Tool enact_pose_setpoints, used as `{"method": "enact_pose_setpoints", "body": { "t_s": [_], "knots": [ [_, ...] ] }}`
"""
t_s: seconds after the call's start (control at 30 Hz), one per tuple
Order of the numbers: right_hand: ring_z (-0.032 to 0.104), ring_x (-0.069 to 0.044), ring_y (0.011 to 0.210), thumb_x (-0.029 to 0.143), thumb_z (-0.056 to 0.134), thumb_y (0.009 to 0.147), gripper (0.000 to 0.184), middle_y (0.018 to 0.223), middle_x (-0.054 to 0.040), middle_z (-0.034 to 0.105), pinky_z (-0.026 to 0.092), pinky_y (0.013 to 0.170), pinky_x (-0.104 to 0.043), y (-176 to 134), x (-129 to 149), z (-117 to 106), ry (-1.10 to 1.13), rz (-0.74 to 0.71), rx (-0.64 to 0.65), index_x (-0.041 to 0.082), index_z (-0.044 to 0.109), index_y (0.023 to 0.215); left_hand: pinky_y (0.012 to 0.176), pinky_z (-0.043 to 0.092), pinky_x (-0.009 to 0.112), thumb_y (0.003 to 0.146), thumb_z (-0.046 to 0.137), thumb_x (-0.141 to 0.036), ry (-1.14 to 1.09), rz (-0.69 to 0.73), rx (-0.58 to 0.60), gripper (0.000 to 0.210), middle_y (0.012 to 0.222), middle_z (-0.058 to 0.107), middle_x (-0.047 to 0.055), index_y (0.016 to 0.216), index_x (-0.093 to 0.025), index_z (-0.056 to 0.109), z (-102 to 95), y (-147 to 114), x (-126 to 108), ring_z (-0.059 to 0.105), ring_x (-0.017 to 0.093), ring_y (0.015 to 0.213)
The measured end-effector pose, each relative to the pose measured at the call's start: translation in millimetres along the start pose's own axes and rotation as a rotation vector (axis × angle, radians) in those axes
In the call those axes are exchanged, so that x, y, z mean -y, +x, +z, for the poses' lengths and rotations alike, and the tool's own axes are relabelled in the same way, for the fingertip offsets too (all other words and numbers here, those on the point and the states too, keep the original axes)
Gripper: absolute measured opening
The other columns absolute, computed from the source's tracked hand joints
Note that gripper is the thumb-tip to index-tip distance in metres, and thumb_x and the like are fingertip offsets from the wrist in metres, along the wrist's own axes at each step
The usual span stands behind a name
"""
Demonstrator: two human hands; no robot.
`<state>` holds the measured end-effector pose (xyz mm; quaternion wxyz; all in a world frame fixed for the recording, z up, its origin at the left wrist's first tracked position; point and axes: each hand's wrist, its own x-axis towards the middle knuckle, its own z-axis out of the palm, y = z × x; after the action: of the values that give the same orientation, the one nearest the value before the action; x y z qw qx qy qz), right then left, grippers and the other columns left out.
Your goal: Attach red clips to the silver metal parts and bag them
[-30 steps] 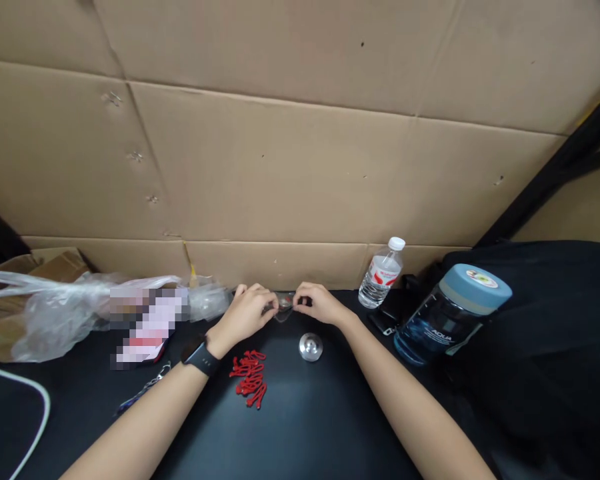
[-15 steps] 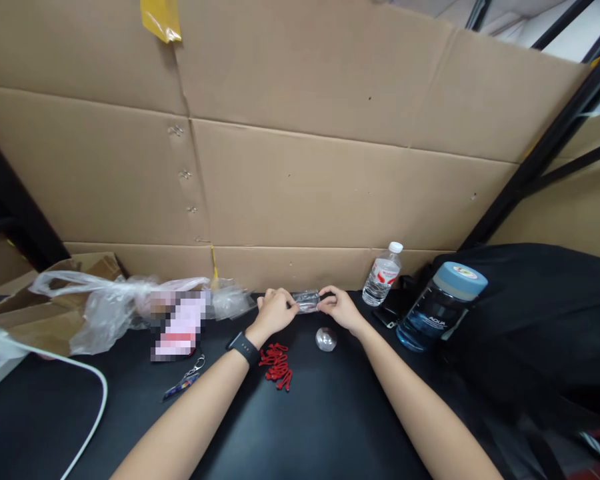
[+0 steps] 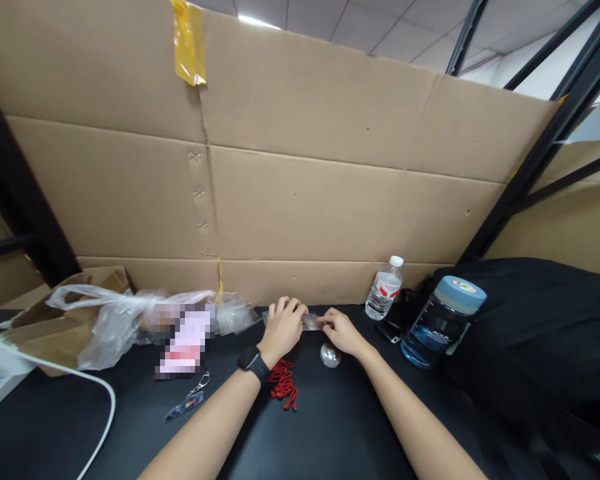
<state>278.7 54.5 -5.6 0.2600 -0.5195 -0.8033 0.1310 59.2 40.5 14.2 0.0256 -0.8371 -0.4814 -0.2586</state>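
Observation:
A small clear plastic bag (image 3: 311,323) lies at the back of the black table, between my two hands. My left hand (image 3: 283,329), with a dark watch on its wrist, comes down over the bag's left part, its fingers bent and holding it. At the bag's right end, my right hand (image 3: 341,331) pinches with thumb and fingertips; something reddish shows by those fingertips, too small to make out. Just in front of the right hand sits a round, clear, shiny object (image 3: 331,355). A bunch of red cords (image 3: 284,385) rests in front of my left wrist.
Left lie a keychain (image 3: 185,405), a blurred pink item (image 3: 185,343), plastic bags (image 3: 107,327), a cardboard box (image 3: 40,333) and a white cable (image 3: 111,393). Right stand a water bottle (image 3: 384,290), a blue-lidded bottle (image 3: 440,323) and a black bag (image 3: 535,340). Cardboard (image 3: 330,220) walls the back.
The view has tilted up. My left hand has shifted from pinching the plastic bag's left edge to lying over it with fingers more spread. My right hand stays at the bag's right end.

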Motion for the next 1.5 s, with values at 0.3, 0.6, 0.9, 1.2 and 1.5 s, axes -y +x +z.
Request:
{"method": "enact_pose_setpoints", "body": {
  "t_s": [0.3,0.6,0.9,1.2,1.5],
  "knots": [
    [0.054,-0.027,0.120,0.025,0.072,0.081,0.033,0.129,-0.0067,0.063,0.036,0.105,-0.048,-4,-7,-5,0.025,0.005,0.100,0.029,0.074,0.114,0.097,0.030,0.048,0.080,0.057,-0.016,-0.013,0.087,0.199,0.031,0.112,0.071,0.009,0.107,-0.022,0.068,-1.3,6,2,0.047,0.030,0.121],
    [0.060,-0.025,0.111,0.029,0.067,0.088,0.012,0.118,-0.0061,0.070,0.041,0.099,-0.043,7,-14,-2,0.131,0.038,-0.001,0.025,0.075,0.096,0.095,0.028,0.044,0.099,0.044,-0.022,-0.084,-0.040,0.084,0.027,0.103,0.073,0.007,0.108,-0.027,0.069,5.5,11,6,0.058,0.023,0.110],
    [0.071,-0.019,0.071,0.021,0.066,0.082,0.009,0.072,-0.0049,0.076,0.049,0.068,-0.026,35,-21,8,0.231,0.248,-0.011,0.017,0.073,0.081,0.090,0.039,0.034,0.095,0.047,-0.021,-0.096,-0.204,-0.033,0.029,0.103,0.074,0.006,0.119,-0.026,0.063,-41.8,9,51,0.065,0.023,0.101],
    [0.069,-0.018,0.073,0.021,0.071,0.080,0.020,0.071,-0.0002,0.072,0.048,0.075,-0.028,46,3,17,0.142,0.294,-0.071,0.021,0.069,0.100,0.099,0.037,0.045,0.098,0.047,-0.031,0.066,-0.081,0.222,0.036,0.126,0.068,0.009,0.128,-0.030,0.065,-31.8,-30,52,0.060,0.030,0.116],
    [0.064,-0.020,0.098,0.038,0.069,0.086,0.039,0.120,-0.0093,0.062,0.049,0.093,-0.035,-25,26,-33,0.157,-0.100,0.185,0.023,0.067,0.122,0.104,0.042,0.035,0.097,0.045,-0.024,-0.119,0.036,0.167,0.037,0.131,0.060,0.010,0.132,-0.023,0.059,-58.4,-48,24,0.057,0.023,0.119]
  ]
}}
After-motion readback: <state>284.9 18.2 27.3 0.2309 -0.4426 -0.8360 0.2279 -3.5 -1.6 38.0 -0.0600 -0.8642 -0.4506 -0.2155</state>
